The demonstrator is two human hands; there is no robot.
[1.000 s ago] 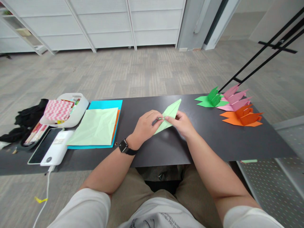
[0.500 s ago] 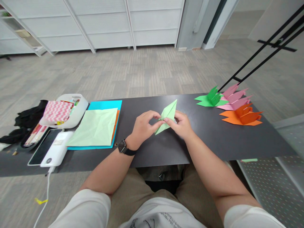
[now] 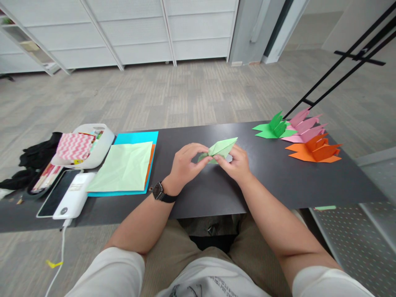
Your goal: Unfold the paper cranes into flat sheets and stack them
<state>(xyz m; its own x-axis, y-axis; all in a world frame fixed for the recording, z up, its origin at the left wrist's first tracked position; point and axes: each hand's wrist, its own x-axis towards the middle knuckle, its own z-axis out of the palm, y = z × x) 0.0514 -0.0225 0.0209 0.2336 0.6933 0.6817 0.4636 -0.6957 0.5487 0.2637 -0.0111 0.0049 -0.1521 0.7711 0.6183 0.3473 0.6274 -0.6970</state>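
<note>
A pale green folded paper (image 3: 223,147) is held between both hands over the middle of the dark table. My left hand (image 3: 188,165), with a black watch on the wrist, pinches its left side between thumb and fingers. On the other side, my right hand (image 3: 235,165) grips the paper, thumb in front and fingers behind. The paper's pointed end aims up and to the right; its lower part is partly hidden by the thumbs. Both hands are closed on it.
Left of the hands lie light green sheets (image 3: 123,167) over orange and blue ones. Further left are a white power bank (image 3: 74,196), a phone (image 3: 57,194) and a white basket (image 3: 107,142). Folded green (image 3: 275,127), pink (image 3: 306,128) and orange (image 3: 318,150) paper shapes stand at the right.
The folded paper has turned clockwise and tipped flatter, its point now leaning further right. Both hands still pinch it in nearly the same place.
</note>
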